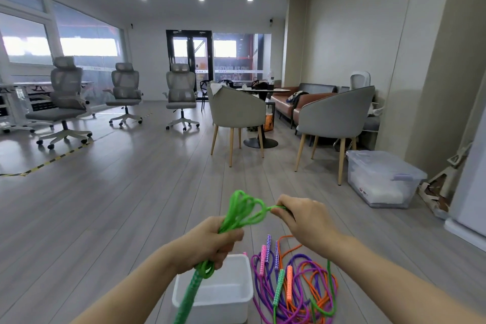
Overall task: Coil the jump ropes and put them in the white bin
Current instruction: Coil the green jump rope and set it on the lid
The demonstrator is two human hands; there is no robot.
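My left hand (213, 241) grips a bundle of green jump rope (243, 208) with several loops standing up above the fist. One green patterned handle (190, 294) hangs below that hand, in front of the white bin (236, 294). My right hand (302, 218) pinches a strand of the same green rope just right of the loops. The white bin stands on the floor below my left hand and looks empty. To its right lies a tangled pile of purple, orange and green ropes (297, 289) with patterned handles.
A lidded clear plastic storage box (381, 179) stands on the floor at the right by the wall. Two grey armchairs (236, 116) and a round table sit ahead. Several office chairs (65, 102) stand at the left. Wooden floor stretches in front.
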